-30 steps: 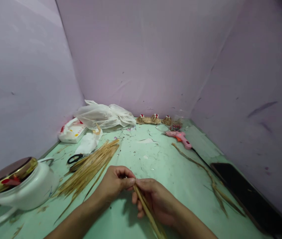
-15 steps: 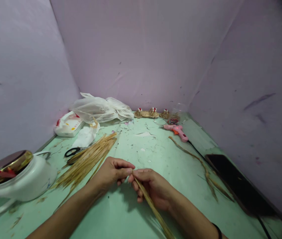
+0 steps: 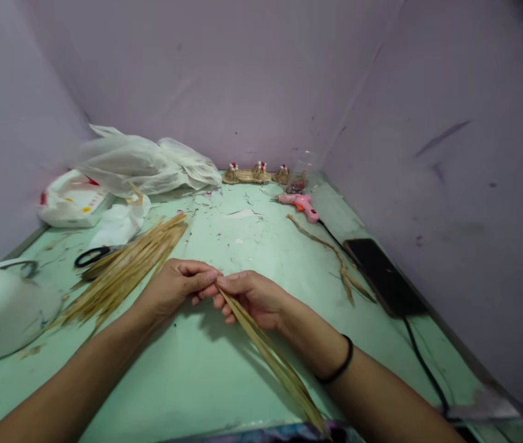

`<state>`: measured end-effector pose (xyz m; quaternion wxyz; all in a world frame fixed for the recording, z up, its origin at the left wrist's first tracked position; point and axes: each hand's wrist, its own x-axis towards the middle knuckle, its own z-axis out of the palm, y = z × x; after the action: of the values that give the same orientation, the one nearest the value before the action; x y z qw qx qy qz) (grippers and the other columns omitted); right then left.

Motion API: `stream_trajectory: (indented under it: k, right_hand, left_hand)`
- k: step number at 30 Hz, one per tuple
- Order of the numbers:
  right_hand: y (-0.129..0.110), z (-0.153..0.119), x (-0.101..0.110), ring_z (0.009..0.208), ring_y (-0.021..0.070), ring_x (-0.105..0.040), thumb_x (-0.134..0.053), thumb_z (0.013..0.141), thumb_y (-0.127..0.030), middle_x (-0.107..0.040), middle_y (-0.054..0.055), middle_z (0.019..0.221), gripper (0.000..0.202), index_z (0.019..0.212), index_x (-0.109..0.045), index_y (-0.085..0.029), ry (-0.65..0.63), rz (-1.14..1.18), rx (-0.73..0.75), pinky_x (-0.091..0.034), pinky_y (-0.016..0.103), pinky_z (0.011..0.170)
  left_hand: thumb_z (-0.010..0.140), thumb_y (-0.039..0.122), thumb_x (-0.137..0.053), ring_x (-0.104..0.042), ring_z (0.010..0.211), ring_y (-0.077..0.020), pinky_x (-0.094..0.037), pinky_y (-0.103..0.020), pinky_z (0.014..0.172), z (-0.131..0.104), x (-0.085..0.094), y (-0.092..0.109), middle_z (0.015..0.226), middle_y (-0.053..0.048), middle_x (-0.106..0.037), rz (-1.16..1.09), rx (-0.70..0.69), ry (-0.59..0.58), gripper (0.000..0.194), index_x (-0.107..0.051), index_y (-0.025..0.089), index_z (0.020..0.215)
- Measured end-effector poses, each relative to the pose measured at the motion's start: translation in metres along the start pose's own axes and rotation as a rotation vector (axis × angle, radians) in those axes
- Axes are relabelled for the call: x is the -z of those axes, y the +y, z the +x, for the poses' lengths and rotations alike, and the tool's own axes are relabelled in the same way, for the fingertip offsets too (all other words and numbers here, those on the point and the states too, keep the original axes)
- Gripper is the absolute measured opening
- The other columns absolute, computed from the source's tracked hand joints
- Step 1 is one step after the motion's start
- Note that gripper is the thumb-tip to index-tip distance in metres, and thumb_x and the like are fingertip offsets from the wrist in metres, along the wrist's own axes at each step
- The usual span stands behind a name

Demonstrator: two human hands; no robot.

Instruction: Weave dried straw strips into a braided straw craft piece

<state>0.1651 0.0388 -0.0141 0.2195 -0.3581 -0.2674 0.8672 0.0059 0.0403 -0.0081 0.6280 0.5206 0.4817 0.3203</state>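
Note:
Long tan dried-leaf strips (image 3: 273, 363) run from my fingertips down toward the table's front edge. My left hand (image 3: 185, 282) pinches their upper end between thumb and forefinger. Right beside it, my right hand (image 3: 255, 298) grips the same end, its thumb on top and the other fingers curled beneath. The fingertips of both hands touch and hide the tip of the strips. Left of my hands lies a pile of similar dried strips (image 3: 127, 267), partly over a pair of black-handled scissors (image 3: 91, 256).
On the green table (image 3: 243, 246) a pink glue gun (image 3: 301, 206), a twisted dried strand (image 3: 323, 243) and a dark phone (image 3: 384, 277) lie right. Small decorated woven pieces (image 3: 252, 175) stand at the back. A plastic bag (image 3: 146, 160), white box (image 3: 74, 200) and white pot (image 3: 7, 314) are left.
The view has shifted right and down, so the table's front edge shows. Both hands keep their pinch at the strips' end; the strips' lower parts now look more spread apart.

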Motion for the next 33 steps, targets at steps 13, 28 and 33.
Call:
stream_trajectory:
  k: [13, 28, 33]
  right_hand:
    - [-0.004, -0.002, -0.004, 0.045, 0.0081, -0.055, -0.033, 0.087, -0.012, -0.059, 0.003, 0.056, 0.033, 0.07, -0.06, -0.007, 0.006, 0.066, -0.044, -0.045, 0.02, 0.047]
    - [0.007, 0.004, -0.008, 0.036, 0.0064, -0.051, -0.049, 0.071, -0.008, -0.057, 0.001, 0.048, 0.014, 0.061, -0.06, -0.008, 0.185, 0.108, 0.141, -0.043, 0.016, 0.039]
    - [0.004, 0.001, -0.011, 0.038, 0.0077, -0.052, -0.043, 0.071, -0.008, -0.058, 0.002, 0.051, 0.019, 0.063, -0.06, -0.007, 0.106, 0.126, 0.03, -0.045, 0.018, 0.037]
  left_hand:
    - [0.066, 0.033, -0.058, -0.037, 0.039, -0.0057, -0.028, -0.017, 0.04, -0.001, -0.007, 0.001, 0.043, 0.004, -0.048, 0.252, -0.106, 0.146, 0.021, -0.055, 0.014, 0.058]
    - [0.078, 0.03, -0.046, -0.044, 0.054, -0.01, -0.035, -0.021, 0.052, -0.008, -0.01, -0.008, 0.056, 0.003, -0.049, 0.521, -0.366, 0.254, 0.022, -0.052, 0.015, 0.062]
    - [0.082, 0.027, -0.043, -0.047, 0.057, -0.0103, -0.036, -0.021, 0.055, -0.011, -0.008, -0.012, 0.06, 0.001, -0.05, 0.547, -0.54, 0.235, 0.023, -0.05, 0.015, 0.063]
